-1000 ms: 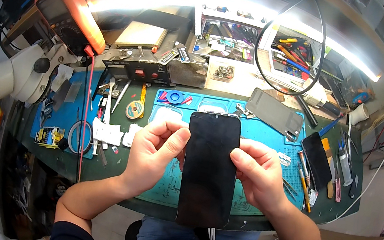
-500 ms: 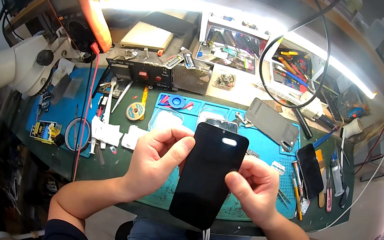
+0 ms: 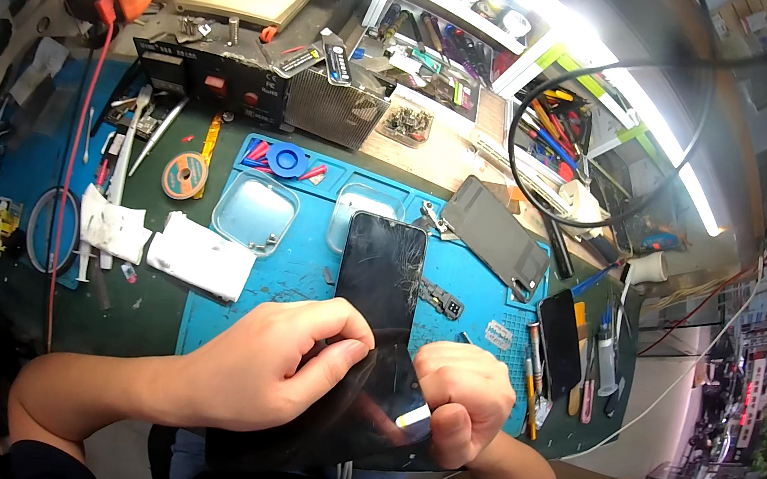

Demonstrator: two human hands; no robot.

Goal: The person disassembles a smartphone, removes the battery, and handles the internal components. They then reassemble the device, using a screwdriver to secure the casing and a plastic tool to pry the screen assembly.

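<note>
A glossy black phone screen point(image 3: 388, 382) is held low over the mat's near edge, tilted, with a bright light reflected in it. My left hand point(image 3: 282, 360) is closed, pinching its edge between thumb and curled fingers. At the opposite edge my right hand point(image 3: 462, 405) is also closed on it, fingers folded and thumb in front. Part of the screen is blurred and dark against my clothes. Just beyond lies a phone with a cracked face point(image 3: 379, 264), flat on the blue repair mat point(image 3: 286, 274). A small dark phone part point(image 3: 441, 300) lies beside it.
Two clear plastic boxes point(image 3: 254, 210) and a white folded wipe point(image 3: 201, 255) lie left of the cracked phone. A grey phone panel point(image 3: 496, 236) and another black phone point(image 3: 559, 342) lie to the right. A black cable loop point(image 3: 520, 131) hangs above the bench.
The screen has dropped and tipped toward me, uncovering the cracked phone behind it. Both hands have moved lower, still gripping the screen. The whole view has shifted and turned.
</note>
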